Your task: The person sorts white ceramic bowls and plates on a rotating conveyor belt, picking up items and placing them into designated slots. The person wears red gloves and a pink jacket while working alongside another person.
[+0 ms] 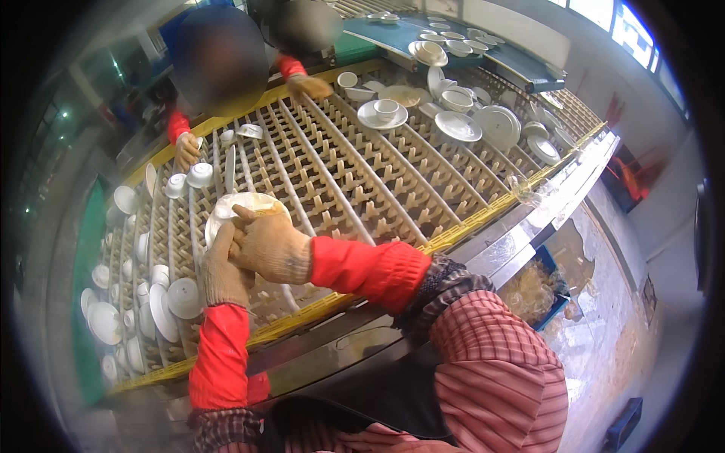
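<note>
Both my hands, in tan knit work gloves, meet at a white plate (243, 202) with a yellowish-brown smear near its right side. My left hand (225, 268) is closed on its near left edge. My right hand (270, 243) lies across the plate's near side, its fingers curled at the rim and overlapping my left hand. The plate is above a peg conveyor (332, 170) of beige prongs and long rods. Just beyond stand two small white bowls (199, 175) and a plate on edge (229, 167).
White plates and bowls (162, 309) stand in the pegs at left. More dishes (461, 113) are heaped at far right, below a green belt (423, 34). Across the conveyor, a co-worker's gloved hands (308, 87) reach in. A blue bin (547, 291) stands right of the yellow edge (453, 232).
</note>
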Motion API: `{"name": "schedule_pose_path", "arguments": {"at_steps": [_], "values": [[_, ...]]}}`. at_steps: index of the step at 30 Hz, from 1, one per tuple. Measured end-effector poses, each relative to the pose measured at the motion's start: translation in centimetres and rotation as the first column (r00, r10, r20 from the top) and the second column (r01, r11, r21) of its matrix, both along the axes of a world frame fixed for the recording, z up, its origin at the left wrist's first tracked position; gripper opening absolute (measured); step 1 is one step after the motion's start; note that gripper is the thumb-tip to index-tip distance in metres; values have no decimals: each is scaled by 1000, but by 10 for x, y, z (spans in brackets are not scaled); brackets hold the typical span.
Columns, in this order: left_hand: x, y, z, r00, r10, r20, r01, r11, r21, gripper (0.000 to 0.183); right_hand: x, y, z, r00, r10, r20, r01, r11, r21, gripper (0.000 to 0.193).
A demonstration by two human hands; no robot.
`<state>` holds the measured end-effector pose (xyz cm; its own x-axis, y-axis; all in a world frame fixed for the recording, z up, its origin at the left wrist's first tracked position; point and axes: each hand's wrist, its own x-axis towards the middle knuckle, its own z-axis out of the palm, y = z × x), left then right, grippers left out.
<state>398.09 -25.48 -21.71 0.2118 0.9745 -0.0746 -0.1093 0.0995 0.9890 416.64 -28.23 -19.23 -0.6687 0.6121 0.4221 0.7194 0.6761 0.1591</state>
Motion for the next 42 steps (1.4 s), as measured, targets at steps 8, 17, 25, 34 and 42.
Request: {"name": "schedule_pose_path", "arguments": {"at_steps": [8,17,25,34,42], "values": [[63,-31,18,917,384,-108,-383,923,28,37,69,4,8,998,-46,-30,40,984,-171,69],[220,-73,17,882,469,37,-470,882,31,54,268,-37,-25,628,-576,-524,208,773,-600,44],[271,-84,-1,599,513,-615,-391,857,335,61,263,-41,-43,529,-447,-721,105,878,-467,104],[260,-81,-1,631,266,-729,94,906,412,47,287,-11,-61,760,-558,-334,334,775,-536,37],[249,-54,30,783,-9,-623,135,979,155,34,345,-35,-101,927,-294,-235,130,836,-534,43]]}}
